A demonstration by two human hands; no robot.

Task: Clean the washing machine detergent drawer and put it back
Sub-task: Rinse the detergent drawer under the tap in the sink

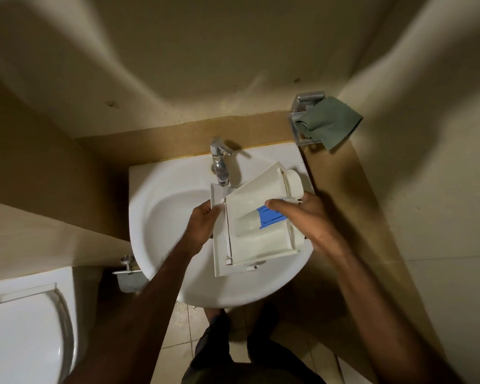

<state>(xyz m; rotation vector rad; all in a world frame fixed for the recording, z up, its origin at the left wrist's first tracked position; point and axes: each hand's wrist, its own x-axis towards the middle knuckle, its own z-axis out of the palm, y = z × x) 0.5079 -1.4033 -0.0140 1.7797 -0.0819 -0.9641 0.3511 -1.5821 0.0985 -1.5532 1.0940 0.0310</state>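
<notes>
Head view, looking down between two bare forearms.

Item 1: detergent drawer (250, 217), white plastic, held over the basin of a white washbasin (161, 217) with both hands. It is tilted, its front panel toward the left hand, its rear end up and to the right. A blue insert (269, 216) sits in one compartment, partly under the right thumb.

Item 2: left hand (204, 225), fingers curled round the drawer's left edge, gripping the front panel; thumb on the upper face.

Item 3: right hand (311, 217), clasped on the drawer's right side, thumb laid across the top over the blue insert, fingers hidden underneath (how far they wrap cannot be told).

Item 4: chrome tap (221, 162), beyond the hands, spout ending just above the drawer's far left corner. Whether water runs cannot be told.

Item 5: green cloth (330, 121), draped on a metal wall holder (305, 102), beyond and to the right of the right hand, well apart from the drawer.

Item 6: toilet (20, 328), lid down, below and left of the left forearm.

Item 7: tiled floor (183, 322), under the washbasin, between the forearms, with wet specks.
</notes>
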